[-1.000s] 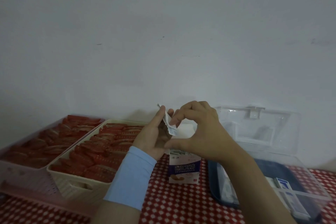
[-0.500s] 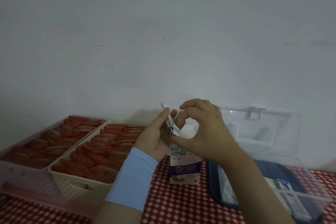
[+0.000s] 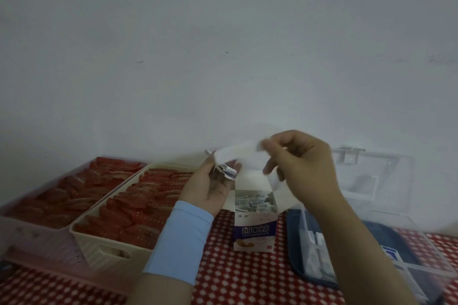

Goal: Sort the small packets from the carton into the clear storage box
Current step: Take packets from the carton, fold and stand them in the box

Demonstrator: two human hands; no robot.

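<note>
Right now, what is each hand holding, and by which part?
The left hand pinches a few packets between thumb and fingers, by one end. The right hand pinches the right end of a blurred white strip, unidentifiable.

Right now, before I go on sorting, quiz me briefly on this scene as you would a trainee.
1. True or false: the right hand is empty.
2. The left hand holds: A small packets, B scissors, C nothing.
3. Fill in: by the person's own sides, the clear storage box stands on the carton's ____ side.
Key: 1 false, it pinches a blurred white strip; 2 A; 3 right.
</note>
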